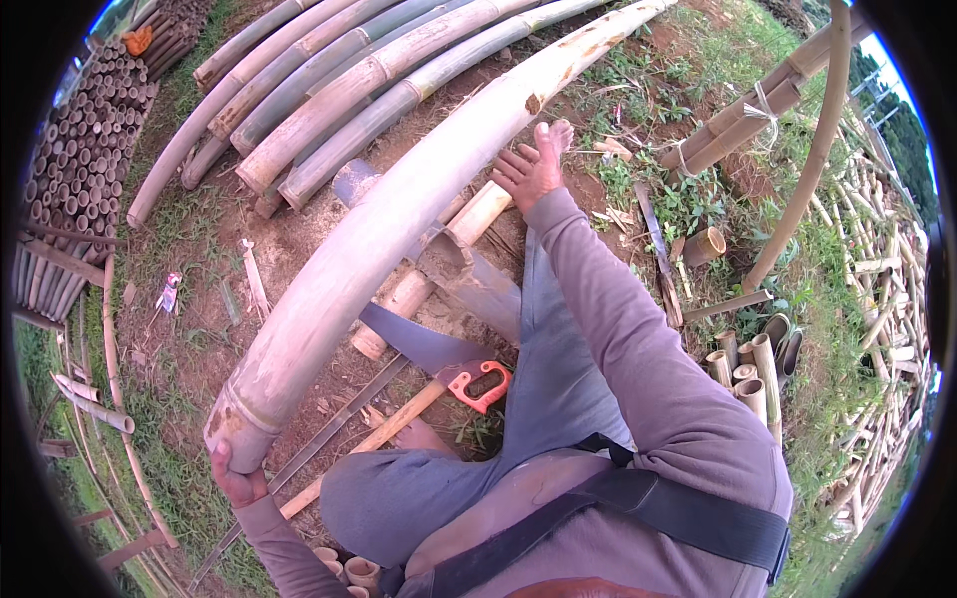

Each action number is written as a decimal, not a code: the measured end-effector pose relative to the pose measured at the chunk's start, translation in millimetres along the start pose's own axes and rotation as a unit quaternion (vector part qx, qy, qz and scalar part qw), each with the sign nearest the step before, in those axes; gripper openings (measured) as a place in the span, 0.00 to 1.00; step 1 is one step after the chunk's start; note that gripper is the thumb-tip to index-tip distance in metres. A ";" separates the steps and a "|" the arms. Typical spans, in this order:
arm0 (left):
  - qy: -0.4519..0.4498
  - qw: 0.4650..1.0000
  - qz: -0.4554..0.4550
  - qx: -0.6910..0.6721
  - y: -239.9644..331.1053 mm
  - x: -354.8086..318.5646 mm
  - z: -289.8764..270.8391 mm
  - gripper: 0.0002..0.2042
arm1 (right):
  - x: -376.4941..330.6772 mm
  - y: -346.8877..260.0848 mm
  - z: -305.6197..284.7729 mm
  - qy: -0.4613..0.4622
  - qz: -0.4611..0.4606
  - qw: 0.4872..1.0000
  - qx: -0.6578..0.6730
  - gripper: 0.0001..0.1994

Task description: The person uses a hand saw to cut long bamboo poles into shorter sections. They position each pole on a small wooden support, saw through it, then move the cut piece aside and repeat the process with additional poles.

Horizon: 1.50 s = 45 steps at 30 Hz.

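Note:
A long, thick, pale bamboo pole [399, 214] slants across the view from the lower left to the upper right. My left hand [237, 478] is closed round its near end, the fingers pressed on the cut rim. Beside the pole's right edge, farther up, my right hand [530, 169] is open with the fingers spread; whether its fingertips touch the pole I cannot tell. Beneath the pole lies a hand saw [429, 344] with an orange handle, part of its blade hidden. Shorter bamboo pieces [404, 304] lie crosswise under the pole.
Several bamboo poles [349, 80] lie side by side at the upper left. A stack of cut bamboo [85, 149] stands beyond them. Short bamboo tubes [763, 374] stand at the right, near a tied bamboo bundle [743, 125]. A machete-like blade [658, 249] lies on the ground.

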<state>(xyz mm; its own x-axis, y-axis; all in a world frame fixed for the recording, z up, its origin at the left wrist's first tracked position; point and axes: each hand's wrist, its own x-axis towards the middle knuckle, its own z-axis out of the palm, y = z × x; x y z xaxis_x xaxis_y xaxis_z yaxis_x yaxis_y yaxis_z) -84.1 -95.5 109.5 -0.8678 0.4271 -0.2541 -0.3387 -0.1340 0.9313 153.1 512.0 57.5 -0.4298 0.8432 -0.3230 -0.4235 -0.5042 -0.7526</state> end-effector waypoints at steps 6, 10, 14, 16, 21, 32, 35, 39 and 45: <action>0.325 0.939 0.060 -0.098 92.5 -97.5 -116.8 0.39 | 16.9 -12.3 66.6 -0.080 -0.052 0.969 0.228 0.54; 0.369 0.885 0.205 -0.196 78.2 -118.3 -99.9 0.50 | -41.9 28.0 132.2 -0.086 -0.043 0.953 0.288 0.40; 0.025 0.947 0.194 -0.253 -37.8 -94.3 -66.5 0.60 | -161.1 78.3 186.0 -0.223 0.048 0.939 0.257 0.49; -0.042 0.948 0.206 -0.241 -51.6 -62.9 -6.3 0.65 | -226.0 90.1 205.4 -0.277 0.171 0.929 0.175 0.54; 0.232 0.872 0.369 -0.223 5.4 -30.9 9.8 0.67 | -202.6 117.1 117.7 -0.316 0.255 0.913 -0.048 0.57; 0.470 0.810 0.285 -0.203 14.1 -68.6 -118.0 0.51 | -119.2 124.8 135.6 -0.120 0.083 0.974 0.175 0.38; 0.456 0.829 0.269 -0.179 21.2 -61.4 -209.8 0.55 | -160.2 175.5 165.2 -0.163 0.162 0.951 0.207 0.38; 0.361 0.871 0.125 -0.308 -37.1 -14.6 -142.3 0.63 | -183.0 233.7 198.5 -0.189 0.262 0.935 0.149 0.45; 0.312 0.893 0.019 -0.325 -114.5 75.2 -93.7 0.58 | -159.2 283.6 164.0 -0.306 0.442 0.835 -0.116 0.46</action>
<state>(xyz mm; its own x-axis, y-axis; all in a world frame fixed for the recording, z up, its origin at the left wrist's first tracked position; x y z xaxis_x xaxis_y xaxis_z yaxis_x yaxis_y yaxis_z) -144.6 -131.8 -40.7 -0.8484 -0.1434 -0.5096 -0.2673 -0.7149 0.6461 -29.3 204.1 -10.4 -0.8499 -0.1295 -0.5108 0.4113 -0.7691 -0.4893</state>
